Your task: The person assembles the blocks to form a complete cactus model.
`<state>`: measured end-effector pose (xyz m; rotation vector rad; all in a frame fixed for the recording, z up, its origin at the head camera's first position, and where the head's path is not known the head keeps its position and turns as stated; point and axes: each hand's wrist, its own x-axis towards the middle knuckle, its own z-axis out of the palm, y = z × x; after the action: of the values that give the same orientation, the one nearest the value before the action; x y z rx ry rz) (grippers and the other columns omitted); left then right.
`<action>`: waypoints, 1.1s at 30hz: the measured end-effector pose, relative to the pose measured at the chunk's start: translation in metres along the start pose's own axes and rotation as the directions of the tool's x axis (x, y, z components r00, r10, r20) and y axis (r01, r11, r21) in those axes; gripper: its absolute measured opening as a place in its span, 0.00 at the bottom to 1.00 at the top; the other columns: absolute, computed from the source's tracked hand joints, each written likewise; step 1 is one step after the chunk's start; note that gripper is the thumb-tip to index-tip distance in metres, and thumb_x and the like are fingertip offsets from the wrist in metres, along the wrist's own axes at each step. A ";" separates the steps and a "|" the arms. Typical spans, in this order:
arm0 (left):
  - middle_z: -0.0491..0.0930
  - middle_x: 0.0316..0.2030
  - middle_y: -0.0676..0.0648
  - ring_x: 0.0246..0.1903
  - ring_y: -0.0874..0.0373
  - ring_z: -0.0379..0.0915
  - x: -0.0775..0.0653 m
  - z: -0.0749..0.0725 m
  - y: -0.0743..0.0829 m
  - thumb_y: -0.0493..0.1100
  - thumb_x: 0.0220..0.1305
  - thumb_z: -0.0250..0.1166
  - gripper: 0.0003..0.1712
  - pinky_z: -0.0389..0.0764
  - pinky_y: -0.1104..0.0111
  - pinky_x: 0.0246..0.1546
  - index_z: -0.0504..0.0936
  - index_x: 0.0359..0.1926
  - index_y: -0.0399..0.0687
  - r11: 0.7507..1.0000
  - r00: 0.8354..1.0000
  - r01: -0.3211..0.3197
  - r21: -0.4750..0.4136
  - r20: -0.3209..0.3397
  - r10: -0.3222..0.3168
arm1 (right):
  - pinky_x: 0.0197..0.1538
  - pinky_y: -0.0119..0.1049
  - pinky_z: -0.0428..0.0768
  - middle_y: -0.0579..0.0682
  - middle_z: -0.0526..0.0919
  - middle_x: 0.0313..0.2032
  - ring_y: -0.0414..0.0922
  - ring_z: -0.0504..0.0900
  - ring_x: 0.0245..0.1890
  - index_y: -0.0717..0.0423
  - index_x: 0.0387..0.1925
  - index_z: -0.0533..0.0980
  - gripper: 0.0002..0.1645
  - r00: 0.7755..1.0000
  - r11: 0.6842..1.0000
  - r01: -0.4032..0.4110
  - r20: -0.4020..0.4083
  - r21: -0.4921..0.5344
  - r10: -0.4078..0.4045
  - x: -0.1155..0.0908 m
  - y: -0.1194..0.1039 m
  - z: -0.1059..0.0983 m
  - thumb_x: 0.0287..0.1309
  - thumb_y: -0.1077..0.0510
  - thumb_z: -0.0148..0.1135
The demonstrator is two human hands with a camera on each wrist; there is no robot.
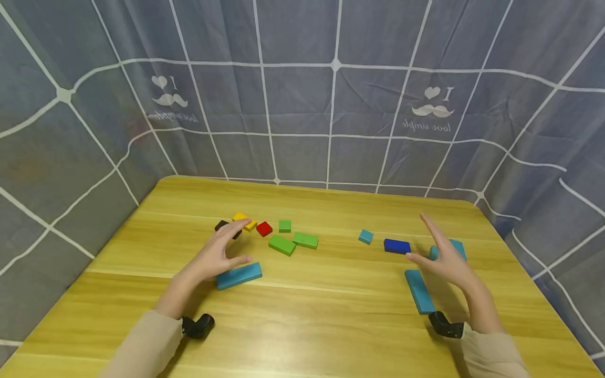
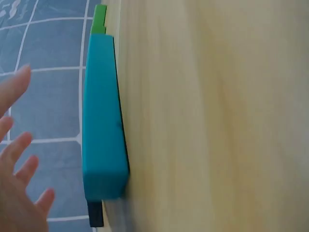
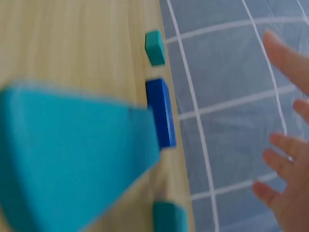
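My left hand [image 1: 215,255] hovers above the table with thumb and fingers spread, holding nothing. Just below it lies a long light-blue block [image 1: 239,276], also large in the left wrist view [image 2: 102,116]. A black block [image 1: 222,224] and a yellow block [image 1: 240,216] are partly hidden behind its fingers. On the other side my right hand [image 1: 446,260], spread too and holding nothing, is over a light-blue block [image 1: 457,249] that it partly covers. Nearest its thumb are a dark-blue block [image 1: 397,246] and another long light-blue block [image 1: 419,292].
Between the hands lie a red block [image 1: 264,229], a small green block [image 1: 284,226], two longer green blocks [image 1: 282,245] and a small light-blue block [image 1: 366,236]. A grey curtain with white lines [image 1: 302,105] hangs behind and beside the wooden table [image 1: 312,325].
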<state>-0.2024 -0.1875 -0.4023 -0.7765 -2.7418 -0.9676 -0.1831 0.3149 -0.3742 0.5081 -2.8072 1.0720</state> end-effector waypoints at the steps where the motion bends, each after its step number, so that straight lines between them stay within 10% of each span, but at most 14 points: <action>1: 0.56 0.66 0.42 0.64 0.40 0.49 -0.002 -0.001 -0.002 0.51 0.50 0.69 0.47 0.53 0.39 0.55 0.56 0.69 0.52 0.999 1.000 -0.002 -0.045 0.024 0.003 | 0.52 0.71 0.47 0.61 0.39 0.70 0.68 0.41 0.66 0.39 0.71 0.38 0.56 1.000 0.999 0.000 0.008 0.038 0.000 -0.004 0.003 -0.001 0.53 0.55 0.65; 5: 0.57 0.65 0.39 0.64 0.38 0.49 -0.012 -0.003 -0.011 0.46 0.50 0.70 0.46 0.53 0.39 0.55 0.57 0.67 0.45 0.975 0.993 0.009 -0.221 0.117 0.017 | 0.56 0.65 0.53 0.65 0.44 0.68 0.69 0.46 0.63 0.43 0.71 0.41 0.55 0.997 0.995 0.013 0.068 0.102 -0.020 -0.021 0.016 -0.003 0.52 0.60 0.65; 11: 0.57 0.65 0.37 0.66 0.36 0.41 -0.022 -0.006 -0.023 0.41 0.49 0.70 0.45 0.44 0.37 0.57 0.58 0.67 0.40 0.915 0.971 0.076 -0.396 0.236 0.022 | 0.53 0.14 0.54 0.52 0.48 0.70 0.27 0.49 0.65 0.59 0.70 0.44 0.51 0.983 0.970 0.105 0.126 0.218 -0.134 -0.040 0.032 -0.002 0.51 0.68 0.62; 16: 0.57 0.65 0.37 0.65 0.35 0.42 -0.026 -0.010 -0.026 0.42 0.48 0.69 0.45 0.46 0.37 0.56 0.59 0.66 0.40 0.908 0.946 0.100 -0.407 0.321 0.039 | 0.56 0.16 0.56 0.33 0.51 0.67 0.24 0.53 0.63 0.70 0.68 0.42 0.49 0.953 0.897 0.119 0.204 0.426 -0.223 -0.049 0.042 0.001 0.51 0.73 0.59; 21: 0.56 0.65 0.34 0.64 0.33 0.43 -0.029 -0.011 -0.028 0.42 0.48 0.68 0.44 0.46 0.37 0.55 0.61 0.65 0.37 0.911 0.920 0.111 -0.397 0.389 0.058 | 0.58 0.18 0.56 0.45 0.50 0.69 0.28 0.53 0.65 0.71 0.67 0.39 0.48 0.916 0.819 0.056 0.297 0.571 -0.270 -0.054 0.051 0.003 0.52 0.77 0.54; 33: 0.56 0.64 0.34 0.63 0.33 0.45 -0.032 -0.006 -0.029 0.42 0.52 0.67 0.29 0.56 0.43 0.53 0.74 0.56 0.38 0.913 0.926 0.104 -0.394 0.373 0.055 | 0.59 0.16 0.49 0.64 0.40 0.69 0.27 0.45 0.66 0.69 0.68 0.39 0.51 0.880 0.832 0.018 0.385 0.555 -0.276 -0.061 0.053 0.008 0.50 0.75 0.58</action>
<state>-0.1895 -0.2243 -0.4224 -1.0964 -2.8988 -1.5829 -0.1438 0.3628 -0.4259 1.1536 -2.7019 1.9382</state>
